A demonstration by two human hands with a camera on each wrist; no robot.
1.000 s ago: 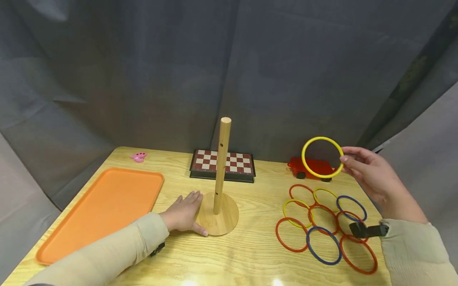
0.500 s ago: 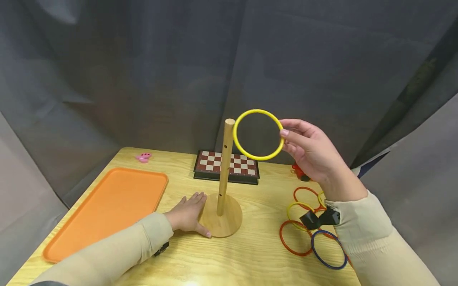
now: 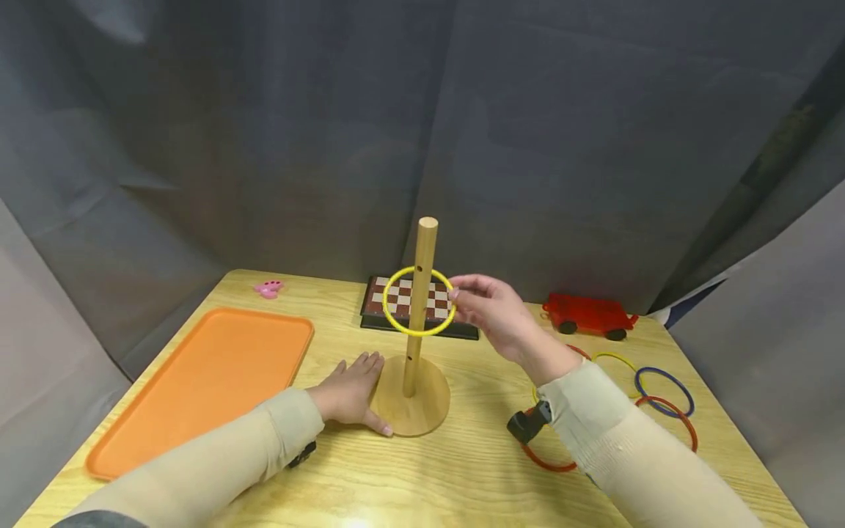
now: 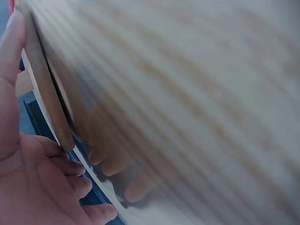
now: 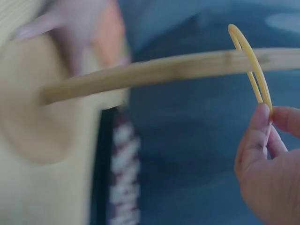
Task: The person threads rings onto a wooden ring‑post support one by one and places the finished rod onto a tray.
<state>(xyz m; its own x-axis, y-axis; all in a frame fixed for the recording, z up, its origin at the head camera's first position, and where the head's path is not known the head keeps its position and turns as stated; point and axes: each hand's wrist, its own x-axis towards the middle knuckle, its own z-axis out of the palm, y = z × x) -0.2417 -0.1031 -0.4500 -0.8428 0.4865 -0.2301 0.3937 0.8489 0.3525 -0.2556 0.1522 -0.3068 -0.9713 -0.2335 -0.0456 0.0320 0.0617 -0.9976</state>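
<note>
A wooden pole (image 3: 422, 257) stands upright on a round wooden base (image 3: 428, 403) mid-table. My right hand (image 3: 496, 317) pinches a yellow ring (image 3: 385, 302) by its right side, between thumb and fingers. The ring encircles the pole below its top; in the right wrist view the yellow ring (image 5: 261, 77) shows one side before the pole (image 5: 164, 69) and one behind. With fingers spread, my left hand (image 3: 351, 394) rests against the left edge of the base. The left wrist view shows that hand's thumb and fingertips (image 4: 82, 186) at the base's edge.
An orange tray (image 3: 211, 381) lies at the left, a pink object (image 3: 268, 289) behind it. At the back stand a checkered board (image 3: 379, 306) and a red toy car (image 3: 590, 314). Several rings, including a blue ring (image 3: 690, 402), lie on the right, partly hidden by my right forearm.
My right hand has carried the yellow ring leftward from over the right side, up beside the pole's top, then down around the pole. The left hand has stayed at the base.
</note>
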